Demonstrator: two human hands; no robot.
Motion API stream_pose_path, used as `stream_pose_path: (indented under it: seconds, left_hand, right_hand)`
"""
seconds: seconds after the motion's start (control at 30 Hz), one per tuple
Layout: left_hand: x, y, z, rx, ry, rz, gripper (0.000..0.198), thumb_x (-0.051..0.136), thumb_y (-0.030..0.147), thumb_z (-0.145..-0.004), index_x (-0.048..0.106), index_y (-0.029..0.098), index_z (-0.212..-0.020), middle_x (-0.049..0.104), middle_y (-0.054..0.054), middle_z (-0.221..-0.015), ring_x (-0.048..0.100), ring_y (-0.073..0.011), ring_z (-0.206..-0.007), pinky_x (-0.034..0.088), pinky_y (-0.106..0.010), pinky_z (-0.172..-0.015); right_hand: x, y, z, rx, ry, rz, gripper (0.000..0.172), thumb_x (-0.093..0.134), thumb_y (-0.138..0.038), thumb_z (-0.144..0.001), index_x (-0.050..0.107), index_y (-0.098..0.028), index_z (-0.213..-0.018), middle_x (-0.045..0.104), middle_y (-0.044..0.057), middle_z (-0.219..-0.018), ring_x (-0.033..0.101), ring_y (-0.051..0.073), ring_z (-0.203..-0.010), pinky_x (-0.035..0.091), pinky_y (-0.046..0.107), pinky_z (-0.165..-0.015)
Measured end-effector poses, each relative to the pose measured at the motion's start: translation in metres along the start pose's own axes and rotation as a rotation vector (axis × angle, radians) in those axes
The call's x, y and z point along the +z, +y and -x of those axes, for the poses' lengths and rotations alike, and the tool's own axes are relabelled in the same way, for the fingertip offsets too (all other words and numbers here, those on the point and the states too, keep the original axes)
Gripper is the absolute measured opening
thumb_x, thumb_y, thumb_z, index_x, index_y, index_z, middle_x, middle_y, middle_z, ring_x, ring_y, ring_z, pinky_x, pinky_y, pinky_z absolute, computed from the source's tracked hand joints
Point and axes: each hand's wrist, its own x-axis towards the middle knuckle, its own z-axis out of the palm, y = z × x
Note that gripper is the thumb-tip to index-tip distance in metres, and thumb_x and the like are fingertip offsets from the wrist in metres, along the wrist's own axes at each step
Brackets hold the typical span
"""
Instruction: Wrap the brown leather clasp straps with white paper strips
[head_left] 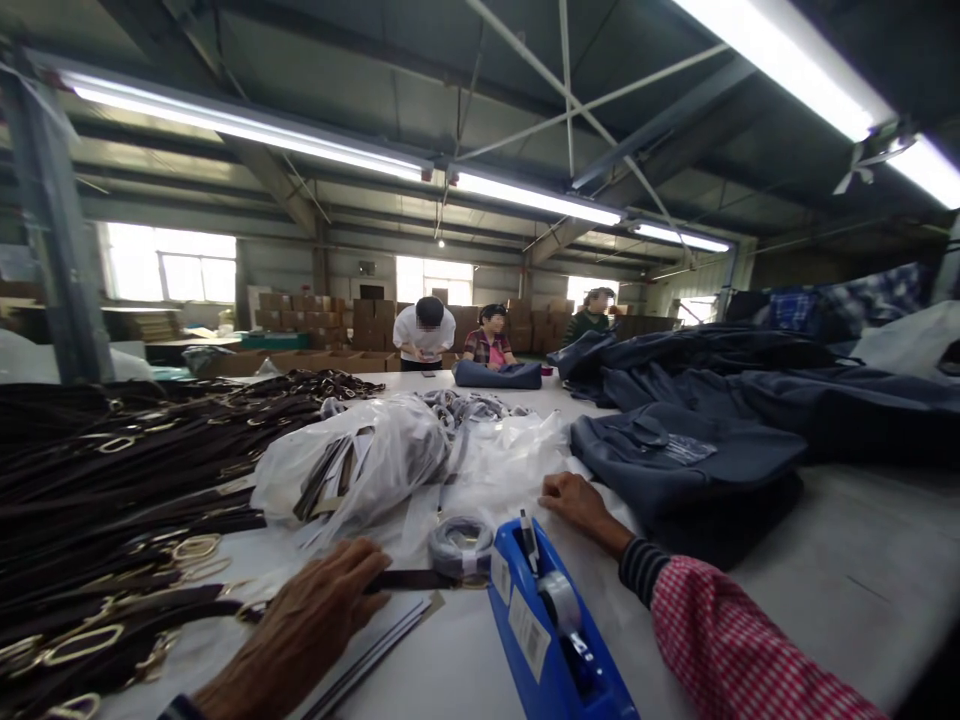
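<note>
My left hand (319,605) is open, palm down, its fingers stretched over a dark strap (416,580) and thin flat cards (382,640). Beyond the fingertips lies a coiled grey strap (461,548) with a white band around it. My right hand (581,508) has its fingers curled over clear plastic bags (517,460); whether it grips the plastic is hidden. Between my hands stands a blue tape dispenser (551,630) with a roll of clear tape and a pen in it. To the right of my right hand rests a dark blue bag (675,450).
Many dark straps with metal buckles (112,480) cover the left side. A plastic bag of cards (352,465) lies ahead. Dark blue bags (750,380) are piled at the right. Across the table (870,560) several people (424,335) work, one with a blue bag (497,375).
</note>
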Motion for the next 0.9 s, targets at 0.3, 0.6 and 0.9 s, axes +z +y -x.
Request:
stream_pose_path:
  seconds: [0.3,0.6,0.9]
  left_hand:
    - [-0.034,0.071,-0.083,-0.334,0.023,0.908,0.060,0.059,0.074,-0.085,0.072,0.018,-0.102,0.079,-0.012,-0.100,0.074,-0.0308,-0.097,0.054,-0.037,-0.079]
    - [-0.046,0.072,-0.085,-0.417,0.051,1.092,0.052,0.087,0.056,-0.063,0.071,0.013,-0.087,0.068,-0.003,-0.061,0.062,-0.0168,-0.050,0.041,-0.025,-0.051]
    - [-0.098,0.081,-0.079,-0.280,0.294,0.957,0.039,0.079,0.051,-0.071,0.071,0.014,-0.081,0.070,-0.003,-0.061,0.059,-0.0139,-0.053,0.043,-0.025,-0.054]
  right_hand:
    - [-0.030,-0.105,-0.009,-0.118,-0.019,-0.595,0.004,0.059,-0.023,-0.082,0.059,-0.019,-0.082,0.059,-0.005,-0.057,0.049,0.008,-0.044,0.034,0.019,-0.043]
    - [-0.012,-0.163,-0.001,-0.410,-0.314,-0.622,0.029,0.065,-0.019,-0.081,0.067,-0.018,-0.110,0.073,0.000,-0.084,0.067,0.013,-0.068,0.047,0.019,-0.049]
    - [0.005,-0.058,-0.024,-0.333,-0.104,0.012,0.025,0.081,-0.015,-0.079,0.073,-0.016,-0.102,0.071,0.008,-0.116,0.063,0.028,-0.118,0.051,0.047,-0.105]
